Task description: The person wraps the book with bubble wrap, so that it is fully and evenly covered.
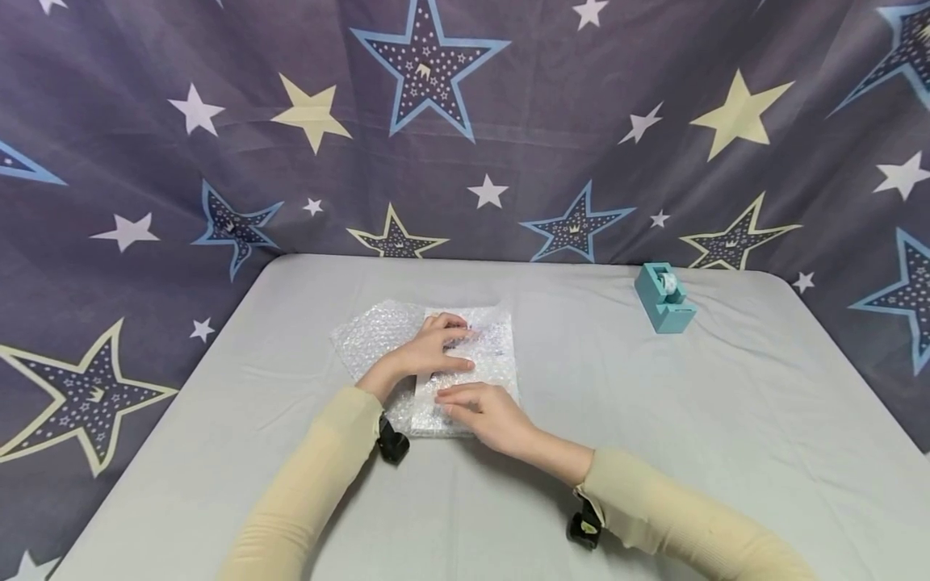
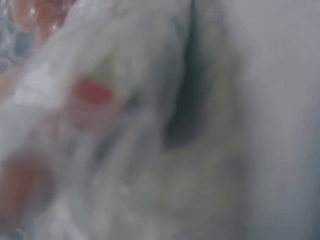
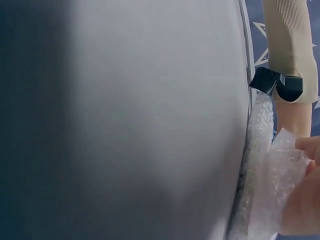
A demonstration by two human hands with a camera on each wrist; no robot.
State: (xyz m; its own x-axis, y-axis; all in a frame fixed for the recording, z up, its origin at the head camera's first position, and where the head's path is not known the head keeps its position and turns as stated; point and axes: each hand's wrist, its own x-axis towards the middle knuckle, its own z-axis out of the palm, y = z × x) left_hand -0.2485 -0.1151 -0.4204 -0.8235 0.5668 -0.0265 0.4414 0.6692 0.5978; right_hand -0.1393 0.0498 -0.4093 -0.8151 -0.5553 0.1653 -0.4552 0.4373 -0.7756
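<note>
- Plastic bubble wrap (image 1: 370, 335), clear and pimpled, is on show mid-worktop (image 1: 617, 420), its loose flap fanning out to the left.
- Flat and squarish, that's the folded part, with purplish marks showing through the shiny layers.
- Right hand (image 1: 490, 415) on the near side: fingertips and thumb drawn together, pinching a lifted edge of the film.
- Over the top, the left hand (image 1: 436, 347), thumb well apart from gently bent fingers, lies across the wrap, gripping nothing that can be made out; its own wrist view is badly blurred.
- So the wrap sits right beneath both palms, between the ribbed cream sleeves (image 1: 305, 484).
- Well apart, far right: a blocky teal tape dispenser (image 1: 676, 319).
</note>
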